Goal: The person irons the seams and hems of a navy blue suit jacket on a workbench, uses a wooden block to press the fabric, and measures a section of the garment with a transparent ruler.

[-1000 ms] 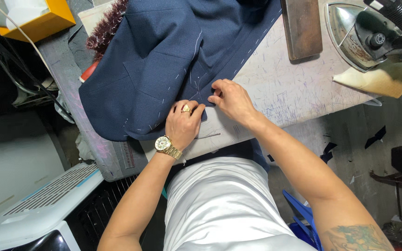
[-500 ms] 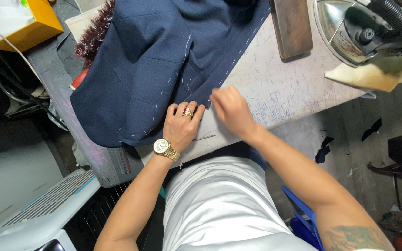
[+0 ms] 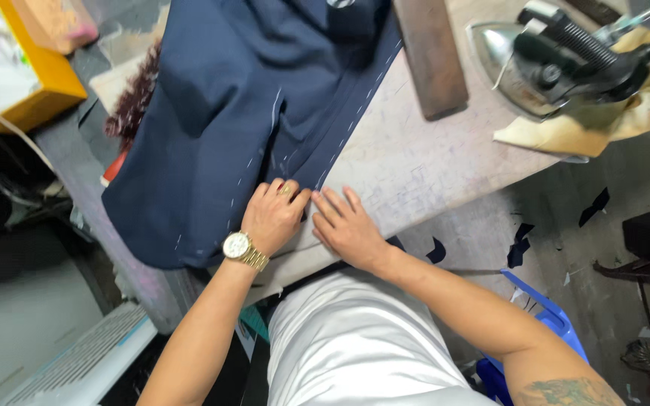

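— Risk here? Could drag the navy garment [image 3: 212, 143] askew: much of it hangs past the left edge of the tabletop [image 3: 415, 165], so a loosened press might let the weight pull the basted edge off line. Might also snag the white tacking stitches under sliding fingertips. Iron [image 3: 543, 68] parked on a tan cloth [image 3: 641, 113] at the far right corner, well apart, so little danger from there for now.

— And the hands?

— Left hand [image 3: 271, 218]: fingers loosely curled, pressing down on the garment's near corner by the tabletop's front edge; gripping nothing visible. Gold watch [image 3: 238, 246] on the wrist. Right hand [image 3: 347, 225]: spread flat, palm down, resting on bare tabletop just beside the stitched edge, fingertips touching or nearly touching the cloth. Wooden block [image 3: 430, 53] lying further back, untouched.
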